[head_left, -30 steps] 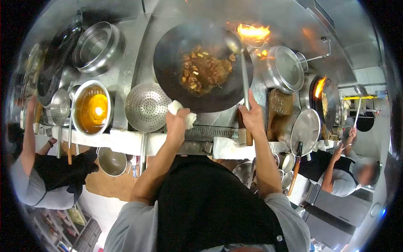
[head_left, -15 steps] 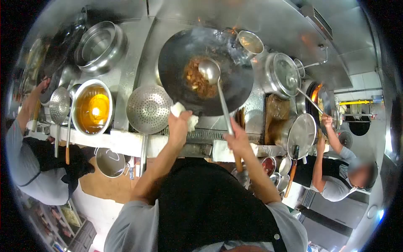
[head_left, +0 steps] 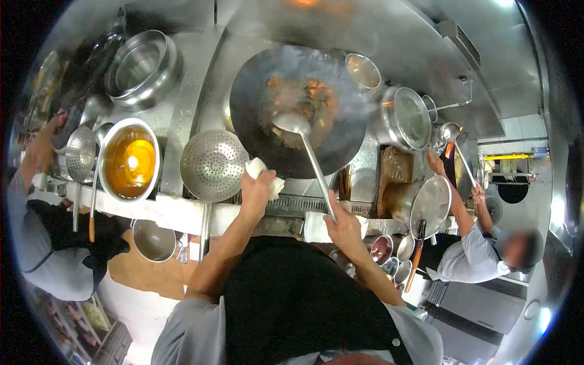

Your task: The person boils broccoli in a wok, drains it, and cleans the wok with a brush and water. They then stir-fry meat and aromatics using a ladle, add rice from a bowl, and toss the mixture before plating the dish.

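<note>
In front of me is a large dark wok (head_left: 255, 121) with steam rising from it. Brown pieces of food (head_left: 316, 91) are spread across its middle and far side, blurred by motion. My left hand (head_left: 256, 187) is closed round a folded white cloth (head_left: 258, 167) at the wok's near left rim; the grip on the rim itself is hidden. My right hand (head_left: 344, 228) is wrapped round the handle of a steel ladle (head_left: 292, 123), whose bowl rests in the wok left of centre. A perforated strainer (head_left: 213, 164) lies just left of my left hand.
A bowl of amber oil (head_left: 131, 159) stands left, near stacked steel pots (head_left: 140, 64). A small sieve (head_left: 363, 71), a lidded pot (head_left: 410, 118) and a pan (head_left: 431, 207) lie right. One co-worker (head_left: 468, 252) works at the right with a ladle, another (head_left: 48, 243) at the left.
The food has shifted from a heap in the wok's middle toward its far side. The ladle bowl has moved nearer and left. The right co-worker has raised a ladle.
</note>
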`<state>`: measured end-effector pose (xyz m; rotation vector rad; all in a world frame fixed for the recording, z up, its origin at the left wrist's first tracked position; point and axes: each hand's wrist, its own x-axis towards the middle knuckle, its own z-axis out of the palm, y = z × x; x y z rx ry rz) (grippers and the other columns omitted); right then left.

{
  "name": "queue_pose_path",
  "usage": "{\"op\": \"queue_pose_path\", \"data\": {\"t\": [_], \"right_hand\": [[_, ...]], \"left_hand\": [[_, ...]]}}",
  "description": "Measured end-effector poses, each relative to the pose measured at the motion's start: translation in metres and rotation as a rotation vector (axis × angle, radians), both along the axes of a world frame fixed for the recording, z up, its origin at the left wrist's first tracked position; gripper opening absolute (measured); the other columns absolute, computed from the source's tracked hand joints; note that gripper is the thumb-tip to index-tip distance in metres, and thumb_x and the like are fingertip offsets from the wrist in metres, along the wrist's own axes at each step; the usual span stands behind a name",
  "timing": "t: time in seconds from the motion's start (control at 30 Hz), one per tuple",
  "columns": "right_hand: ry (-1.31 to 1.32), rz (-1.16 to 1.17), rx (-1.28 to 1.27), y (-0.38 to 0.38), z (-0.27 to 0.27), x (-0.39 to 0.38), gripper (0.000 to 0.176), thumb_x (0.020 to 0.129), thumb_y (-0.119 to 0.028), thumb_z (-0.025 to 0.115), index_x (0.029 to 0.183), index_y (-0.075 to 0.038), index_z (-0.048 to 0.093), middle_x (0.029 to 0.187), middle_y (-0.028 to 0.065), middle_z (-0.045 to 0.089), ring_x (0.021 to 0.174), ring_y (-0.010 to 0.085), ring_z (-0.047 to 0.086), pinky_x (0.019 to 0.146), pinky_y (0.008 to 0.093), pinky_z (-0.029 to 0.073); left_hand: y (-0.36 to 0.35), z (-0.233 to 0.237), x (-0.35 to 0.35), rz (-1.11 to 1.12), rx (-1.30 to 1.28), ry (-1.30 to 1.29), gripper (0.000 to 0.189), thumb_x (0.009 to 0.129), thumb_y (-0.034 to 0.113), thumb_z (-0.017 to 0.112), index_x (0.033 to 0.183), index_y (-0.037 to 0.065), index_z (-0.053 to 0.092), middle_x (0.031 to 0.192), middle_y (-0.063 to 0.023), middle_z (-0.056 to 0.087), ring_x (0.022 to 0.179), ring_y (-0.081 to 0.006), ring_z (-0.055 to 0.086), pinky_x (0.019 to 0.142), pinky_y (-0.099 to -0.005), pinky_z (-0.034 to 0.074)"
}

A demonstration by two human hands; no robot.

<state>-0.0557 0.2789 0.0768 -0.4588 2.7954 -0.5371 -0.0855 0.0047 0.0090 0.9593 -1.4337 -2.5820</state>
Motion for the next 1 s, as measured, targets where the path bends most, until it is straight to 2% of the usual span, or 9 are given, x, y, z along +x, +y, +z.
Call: {"op": "queue_pose_path", "data": {"t": [0.23, 0.33, 0.47, 0.6, 0.67, 0.8, 0.9, 0.93, 1.0], "right_hand": [[0.206, 0.268, 0.170, -0.024, 0.010, -0.147, 0.042, 0.101, -0.025, 0.059, 0.142, -0.017, 0.064, 0.110, 0.0206, 0.073, 0.085, 0.0423, 0.071, 0.075, 0.0539, 0.057], [0.081, 0.354, 0.382, -0.062, -0.023, -0.260, 0.045, 0.095, -0.017, 0.057, 0.140, -0.018, 0.065, 0.100, 0.0196, 0.076, 0.097, 0.0396, 0.073, 0.081, 0.0535, 0.058], [-0.106, 0.482, 0.640, -0.096, -0.062, -0.313, 0.044, 0.092, -0.016, 0.058, 0.133, -0.024, 0.072, 0.111, 0.0173, 0.076, 0.101, 0.0391, 0.073, 0.086, 0.0510, 0.058], [0.336, 0.273, 0.007, -0.040, 0.027, -0.273, 0.048, 0.091, -0.007, 0.056, 0.137, -0.014, 0.070, 0.107, 0.0165, 0.077, 0.094, 0.0314, 0.074, 0.081, 0.0401, 0.058], [-0.091, -0.031, -0.507, -0.022, 0.086, -0.236, 0.043, 0.093, -0.006, 0.059, 0.135, -0.003, 0.069, 0.089, 0.0115, 0.072, 0.081, 0.0199, 0.069, 0.069, 0.0306, 0.053], [-0.392, 0.554, -1.419, -0.044, 0.181, -0.121, 0.027, 0.097, -0.010, 0.064, 0.118, 0.003, 0.072, 0.084, 0.0104, 0.068, 0.068, 0.0169, 0.061, 0.059, 0.0302, 0.046], [-0.569, 1.278, -1.607, -0.087, 0.250, -0.072, 0.021, 0.100, -0.017, 0.066, 0.103, 0.001, 0.075, 0.090, 0.0180, 0.073, 0.065, 0.0247, 0.062, 0.055, 0.0373, 0.048], [-0.481, 1.501, -1.539, -0.088, 0.259, -0.059, 0.026, 0.099, -0.014, 0.066, 0.114, 0.003, 0.077, 0.097, 0.0199, 0.076, 0.071, 0.0285, 0.063, 0.062, 0.0425, 0.049], [-0.460, 1.235, -1.741, -0.081, 0.258, -0.028, 0.022, 0.102, -0.020, 0.065, 0.096, -0.001, 0.075, 0.087, 0.0176, 0.073, 0.063, 0.0239, 0.061, 0.054, 0.0372, 0.048]], "left_hand": [[-0.015, 0.009, 0.021, 0.124, -0.064, -0.285, 0.031, 0.098, 0.019, 0.072, 0.120, -0.001, 0.065, 0.103, -0.0062, 0.069, 0.091, -0.0176, 0.067, 0.080, -0.0354, 0.056], [-0.037, 0.038, 0.072, -0.065, -0.087, -0.243, 0.035, 0.095, 0.016, 0.072, 0.125, -0.001, 0.066, 0.111, -0.0085, 0.070, 0.094, -0.0192, 0.068, 0.081, -0.0340, 0.056], [-0.060, -0.019, 0.164, 0.064, -0.139, -0.388, 0.040, 0.086, 0.007, 0.072, 0.126, 0.001, 0.064, 0.105, -0.0109, 0.071, 0.086, -0.0214, 0.069, 0.071, -0.0341, 0.058], [-0.058, -0.029, 0.207, 0.285, 0.057, -0.391, 0.045, 0.087, 0.007, 0.072, 0.129, 0.000, 0.057, 0.099, -0.0112, 0.070, 0.082, -0.0213, 0.069, 0.065, -0.0306, 0.057], [-0.054, -0.022, 0.199, 0.284, 0.004, -0.335, 0.038, 0.089, 0.009, 0.071, 0.124, -0.001, 0.060, 0.098, -0.0104, 0.069, 0.081, -0.0219, 0.069, 0.065, -0.0322, 0.057], [-0.052, 0.017, 0.147, 0.137, -0.047, -0.283, 0.035, 0.090, 0.008, 0.070, 0.122, -0.002, 0.064, 0.098, -0.0100, 0.067, 0.081, -0.0217, 0.068, 0.065, -0.0328, 0.055], [-0.048, 0.031, 0.118, -0.005, -0.025, -0.185, 0.032, 0.091, 0.008, 0.069, 0.121, -0.003, 0.064, 0.093, -0.0103, 0.068, 0.080, -0.0196, 0.068, 0.066, -0.0316, 0.053], [-0.046, 0.032, 0.116, -0.056, -0.053, -0.174, 0.031, 0.091, 0.008, 0.069, 0.120, -0.003, 0.064, 0.093, -0.0102, 0.069, 0.079, -0.0194, 0.067, 0.067, -0.0316, 0.053], [-0.050, 0.030, 0.118, -0.123, -0.119, -0.167, 0.029, 0.092, 0.008, 0.068, 0.119, -0.003, 0.064, 0.093, -0.0099, 0.069, 0.079, -0.0190, 0.067, 0.068, -0.0315, 0.054]]}}
